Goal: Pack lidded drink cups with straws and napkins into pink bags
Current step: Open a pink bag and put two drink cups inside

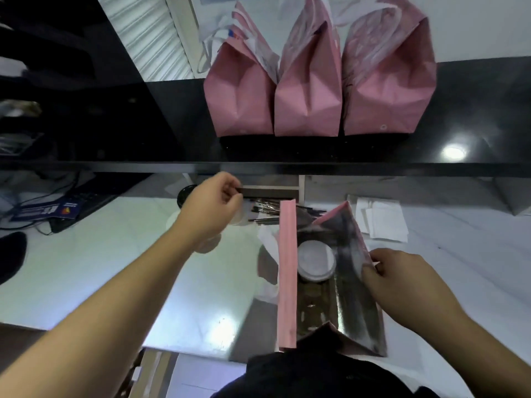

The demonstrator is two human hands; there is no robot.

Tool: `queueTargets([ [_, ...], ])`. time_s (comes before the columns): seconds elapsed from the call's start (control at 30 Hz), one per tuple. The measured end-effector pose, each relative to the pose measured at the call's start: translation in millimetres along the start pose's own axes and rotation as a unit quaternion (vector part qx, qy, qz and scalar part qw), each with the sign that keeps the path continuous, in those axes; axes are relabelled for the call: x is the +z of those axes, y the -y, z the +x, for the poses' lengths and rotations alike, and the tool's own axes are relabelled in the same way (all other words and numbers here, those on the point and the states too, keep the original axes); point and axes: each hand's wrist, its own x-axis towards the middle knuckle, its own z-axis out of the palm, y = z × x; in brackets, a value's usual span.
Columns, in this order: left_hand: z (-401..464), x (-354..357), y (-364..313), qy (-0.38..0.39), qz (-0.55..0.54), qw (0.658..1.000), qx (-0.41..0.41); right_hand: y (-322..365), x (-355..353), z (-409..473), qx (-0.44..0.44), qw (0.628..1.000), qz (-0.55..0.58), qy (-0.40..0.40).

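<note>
An open pink bag (287, 277) with a silver lining stands on the white counter in front of me. A lidded drink cup (315, 261) sits inside it. My right hand (402, 285) pinches the bag's right rim. My left hand (211, 202) reaches toward the back of the counter, fingers curled near a pile of wrapped straws (265, 205) under the shelf edge; whether it holds a straw is unclear. More lidded cups (209, 245) stand partly hidden under my left wrist. White napkins (385, 219) lie to the right of the bag.
Three folded-shut pink bags (310, 90) stand in a row on the raised black shelf (115, 139) beyond the counter. A dark round lid (185, 193) sits at the back left. A keyboard and cables (71, 208) lie at far left.
</note>
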Motion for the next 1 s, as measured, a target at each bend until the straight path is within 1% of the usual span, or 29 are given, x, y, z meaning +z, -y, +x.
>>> queueTargets([
  [0.07, 3.8, -6.5, 52.2, 0.013, 0.102, 0.991, -0.089, 1.8, -0.9, 1.1, 0.004, 1.000, 0.003, 0.006],
  [0.1, 2.9, -8.2, 73.8, 0.021, 0.135, 0.983, -0.125, 2.9, -1.2, 1.9, 0.005, 1.000, 0.003, 0.009],
  [0.2, -0.3, -8.7, 119.0, 0.026, 0.181, 0.964, -0.192, 6.0, -0.5, 3.8, 0.008, 1.000, -0.003, 0.013],
  [0.3, 2.0, -0.8, 139.9, 0.047, 0.208, 0.954, -0.212, 9.6, 0.8, 4.3, 0.017, 1.000, -0.008, 0.023],
  [0.37, 5.2, 6.9, 146.4, 0.058, 0.207, 0.955, -0.207, 11.6, 0.2, 4.8, 0.021, 0.999, -0.017, 0.022],
  [0.47, 8.0, 17.6, 155.0, 0.044, 0.182, 0.960, -0.207, 13.0, 0.6, 5.9, 0.023, 0.999, -0.019, 0.021],
  [0.63, 3.6, 20.1, 155.6, 0.022, 0.166, 0.960, -0.223, 13.3, 1.7, 7.9, 0.029, 0.999, -0.032, 0.019],
  [0.73, -6.6, 6.4, 143.6, 0.021, 0.183, 0.961, -0.205, 12.3, 1.7, 9.1, 0.027, 0.999, -0.034, 0.013],
  [0.8, -17.2, -9.5, 126.2, -0.017, 0.171, 0.970, -0.173, 11.0, 2.3, 9.8, 0.025, 0.999, -0.032, 0.010],
  [0.9, -32.5, -38.7, 80.6, -0.077, 0.128, 0.985, -0.082, 9.6, 3.3, 10.0, 0.022, 0.999, -0.021, 0.010],
  [0.97, -42.6, -56.3, 37.9, -0.091, 0.081, 0.992, -0.007, 8.6, 3.5, 9.9, 0.018, 1.000, -0.012, 0.002],
  [1.0, -48.1, -63.1, 13.5, -0.086, 0.059, 0.994, 0.033, 7.8, 3.8, 9.8, 0.015, 1.000, -0.007, -0.003],
])
